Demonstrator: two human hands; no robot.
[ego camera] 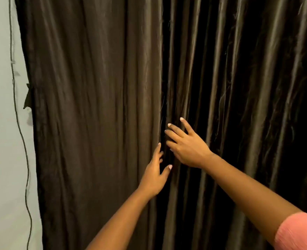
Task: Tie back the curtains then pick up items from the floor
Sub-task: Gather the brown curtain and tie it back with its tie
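Two dark brown satin curtains hang drawn together and fill the view: a left panel [95,114] and a right panel [248,105]. They meet at a vertical seam near the middle. My left hand [155,175] reaches up to the inner edge of the left panel, fingers straight, thumb spread toward the seam. My right hand [187,147] lies just above it, fingers spread and touching the inner folds of the right panel. Neither hand grips any cloth. The floor and any items on it are out of view.
A pale wall [1,141] shows at the far left, with a thin dark cable [16,109] running down it beside the curtain's outer edge. A small dark tab of cloth [28,96] sticks out from that edge.
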